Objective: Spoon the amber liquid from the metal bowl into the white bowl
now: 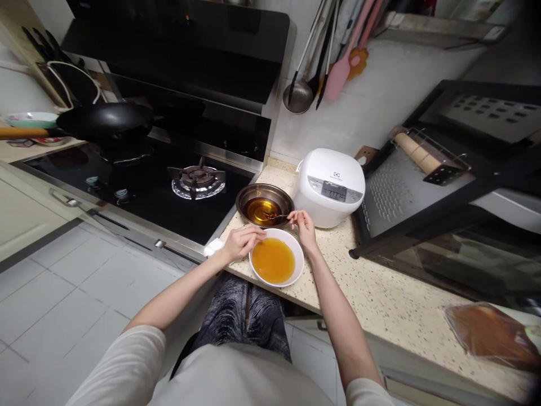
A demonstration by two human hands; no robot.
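A white bowl (298, 254) full of cloudy orange-yellow liquid (274, 261) sits at the counter's front edge. My left hand (242, 242) is closed at its upper left rim, fingers curled and fingertips on the edge. Just behind stands a steel basin (244, 194) holding clear amber liquid (258, 210). In my right hand (303, 226), a thin-handled metal spoon (280, 216) is pinched. Its end reaches over the basin to the amber liquid, where a small dark reddish patch shows; I cannot tell whether the spoon is dipped in.
A white rice cooker (332, 183) stands right behind my right hand. The gas hob (169, 214) with a black wok (105, 121) is at left. White tissue (213, 247) lies beside my left hand. A black rack (406, 248) and a brown bagged item (490, 332) are at right.
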